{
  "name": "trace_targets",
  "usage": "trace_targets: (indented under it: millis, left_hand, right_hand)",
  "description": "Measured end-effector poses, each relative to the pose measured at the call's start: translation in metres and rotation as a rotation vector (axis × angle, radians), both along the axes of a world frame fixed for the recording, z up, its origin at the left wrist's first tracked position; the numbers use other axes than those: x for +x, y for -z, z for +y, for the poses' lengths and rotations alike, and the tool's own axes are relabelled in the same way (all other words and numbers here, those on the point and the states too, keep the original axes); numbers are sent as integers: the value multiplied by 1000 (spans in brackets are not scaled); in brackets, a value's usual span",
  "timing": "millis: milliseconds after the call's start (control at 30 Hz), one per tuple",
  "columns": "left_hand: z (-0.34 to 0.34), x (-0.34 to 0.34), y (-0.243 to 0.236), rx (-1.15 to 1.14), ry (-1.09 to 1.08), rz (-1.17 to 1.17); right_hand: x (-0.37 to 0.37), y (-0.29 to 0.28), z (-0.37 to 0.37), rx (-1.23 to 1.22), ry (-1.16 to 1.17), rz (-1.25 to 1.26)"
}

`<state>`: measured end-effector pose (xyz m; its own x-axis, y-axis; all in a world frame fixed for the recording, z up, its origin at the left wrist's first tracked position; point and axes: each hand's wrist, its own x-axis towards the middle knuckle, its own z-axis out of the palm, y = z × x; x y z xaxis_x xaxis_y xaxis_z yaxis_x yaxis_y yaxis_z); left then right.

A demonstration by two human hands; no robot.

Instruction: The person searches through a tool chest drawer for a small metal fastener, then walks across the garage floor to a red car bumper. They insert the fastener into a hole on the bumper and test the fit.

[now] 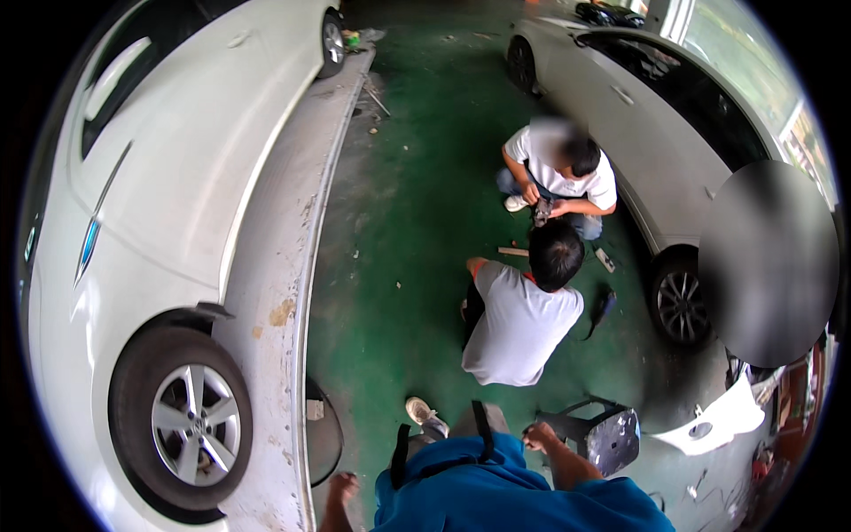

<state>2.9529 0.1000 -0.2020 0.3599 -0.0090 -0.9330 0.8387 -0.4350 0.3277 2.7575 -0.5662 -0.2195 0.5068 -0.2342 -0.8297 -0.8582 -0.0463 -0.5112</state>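
Both hands show near the bottom edge. Right hand (538,436) is curled into a loose fist just beside the back of a dark plastic chair (612,436); whether it touches or grips the chair cannot be told. Left hand (342,487) hangs free, holding nothing, beside the grey lift ramp (275,293) under a white car (160,204). Ahead, on the green floor (417,204), two people in white shirts (519,324) crouch together beside a second white car (656,151).
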Motion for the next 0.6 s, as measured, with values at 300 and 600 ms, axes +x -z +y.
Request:
trace_targets:
  millis: [300,600]
  left_hand:
    - [-191,428,-130,131,74,-724]
    - [-236,473,-65,138,933,-555]
  right_hand:
    - [161,-5,-25,-279,-62,-214]
    - [445,41,-103,-478,-536,-78]
